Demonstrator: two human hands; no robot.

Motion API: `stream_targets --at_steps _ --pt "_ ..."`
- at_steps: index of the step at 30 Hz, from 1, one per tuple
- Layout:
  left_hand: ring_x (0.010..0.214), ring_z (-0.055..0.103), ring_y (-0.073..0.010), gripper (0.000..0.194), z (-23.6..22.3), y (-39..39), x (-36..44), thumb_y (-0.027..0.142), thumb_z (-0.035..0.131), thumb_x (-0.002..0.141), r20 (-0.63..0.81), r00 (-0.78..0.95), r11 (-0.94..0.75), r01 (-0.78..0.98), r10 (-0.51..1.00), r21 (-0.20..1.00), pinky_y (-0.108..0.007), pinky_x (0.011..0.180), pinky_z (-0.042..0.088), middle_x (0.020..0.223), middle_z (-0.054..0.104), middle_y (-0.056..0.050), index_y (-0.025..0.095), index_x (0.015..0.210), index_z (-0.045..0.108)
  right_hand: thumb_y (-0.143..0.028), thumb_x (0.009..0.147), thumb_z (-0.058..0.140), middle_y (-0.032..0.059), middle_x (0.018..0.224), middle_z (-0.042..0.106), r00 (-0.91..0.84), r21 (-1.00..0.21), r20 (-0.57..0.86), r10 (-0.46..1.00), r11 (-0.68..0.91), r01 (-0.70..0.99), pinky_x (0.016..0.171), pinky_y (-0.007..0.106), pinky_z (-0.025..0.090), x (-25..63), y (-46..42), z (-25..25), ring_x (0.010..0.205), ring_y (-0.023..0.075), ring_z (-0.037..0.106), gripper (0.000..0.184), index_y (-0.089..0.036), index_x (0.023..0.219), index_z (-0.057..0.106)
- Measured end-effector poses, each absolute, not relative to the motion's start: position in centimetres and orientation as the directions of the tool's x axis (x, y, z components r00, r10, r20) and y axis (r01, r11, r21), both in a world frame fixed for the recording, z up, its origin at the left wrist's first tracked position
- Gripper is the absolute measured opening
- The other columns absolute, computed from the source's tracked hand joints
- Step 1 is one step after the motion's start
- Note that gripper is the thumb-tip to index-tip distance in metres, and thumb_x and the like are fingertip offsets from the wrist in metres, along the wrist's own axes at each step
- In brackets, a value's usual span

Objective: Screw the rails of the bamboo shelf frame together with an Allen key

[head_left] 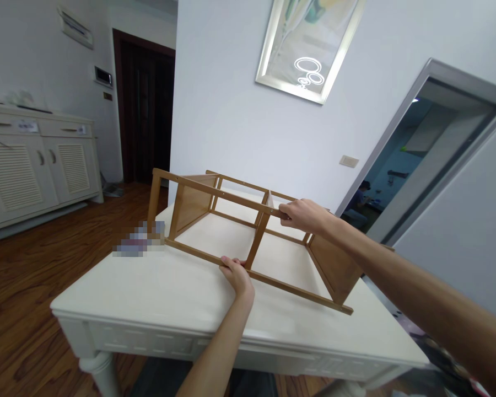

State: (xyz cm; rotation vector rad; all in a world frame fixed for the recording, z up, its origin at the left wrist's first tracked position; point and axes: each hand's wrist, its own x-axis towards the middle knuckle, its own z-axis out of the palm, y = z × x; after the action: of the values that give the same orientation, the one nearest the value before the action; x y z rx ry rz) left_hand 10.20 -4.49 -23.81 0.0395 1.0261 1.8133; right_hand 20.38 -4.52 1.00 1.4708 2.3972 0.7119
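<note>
A brown wooden shelf frame (258, 237) lies on its side across the white table (182, 303), with a solid panel towards each end and a crossbar in the middle. My left hand (236, 274) is closed around its lower near rail, just left of where the crossbar meets it. Higher up and to the right, my right hand (303, 215) grips the upper near rail beside the crossbar's top joint. The fingertips of both hands are partly hidden behind the rails.
A blurred-out patch (139, 240) covers something at the table's left edge. Behind the table rises a white wall with a framed picture (310, 49). A white cabinet (37, 160) stands at the left. Through the doorway at the right, a person (359, 198) sits in another room.
</note>
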Motion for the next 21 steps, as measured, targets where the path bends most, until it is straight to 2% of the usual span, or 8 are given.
stream_targets --at_steps 9,17,19,21 --pt "0.108 0.065 -0.024 0.038 -24.9 -6.6 11.4 0.037 0.063 0.098 -0.372 -0.435 -0.089 -0.74 0.82 0.667 -0.046 0.091 0.058 0.128 0.063 -0.011 0.017 0.129 0.06 -0.023 0.093 0.054 0.006 0.09 0.073 -0.482 0.5 0.071 0.873 0.387 0.774 0.061 0.028 0.028 22.4 -5.2 1.0 0.073 0.0177 0.063 0.012 -0.02 0.09 0.065" --pt "0.104 0.067 -0.0227 0.034 -26.0 -9.4 11.1 0.036 0.063 0.098 -0.334 -0.269 0.036 -0.728 0.903 0.684 -0.044 0.089 0.058 0.123 0.065 -0.01 0.015 0.124 0.062 -0.024 0.096 0.055 0.0067 0.093 0.074 -0.48 0.518 0.063 0.875 0.382 0.765 0.057 0.029 0.023 24.0 -5.9 0.0 0.07 0.0178 0.064 0.012 -0.019 0.093 0.065" --pt "0.108 0.067 -0.0224 0.028 -26.0 -10.2 10.9 0.031 0.064 0.097 -0.325 -0.229 0.06 -0.729 0.918 0.682 -0.045 0.095 0.057 0.12 0.067 -0.01 0.015 0.12 0.063 -0.025 0.097 0.054 0.0075 0.093 0.074 -0.489 0.525 0.062 0.87 0.388 0.757 0.057 0.029 0.022 24.3 -6.0 -0.3 0.07 0.018 0.064 0.014 -0.018 0.094 0.065" --pt "0.119 0.064 -0.021 0.025 -25.9 -11.2 10.7 0.023 0.063 0.095 -0.316 -0.193 0.077 -0.733 0.929 0.676 -0.042 0.11 0.049 0.119 0.068 -0.01 0.018 0.12 0.061 -0.026 0.098 0.052 0.0085 0.095 0.074 -0.499 0.533 0.056 0.865 0.397 0.748 0.057 0.029 0.023 24.5 -5.9 -0.6 0.072 0.0187 0.065 0.016 -0.017 0.096 0.065"
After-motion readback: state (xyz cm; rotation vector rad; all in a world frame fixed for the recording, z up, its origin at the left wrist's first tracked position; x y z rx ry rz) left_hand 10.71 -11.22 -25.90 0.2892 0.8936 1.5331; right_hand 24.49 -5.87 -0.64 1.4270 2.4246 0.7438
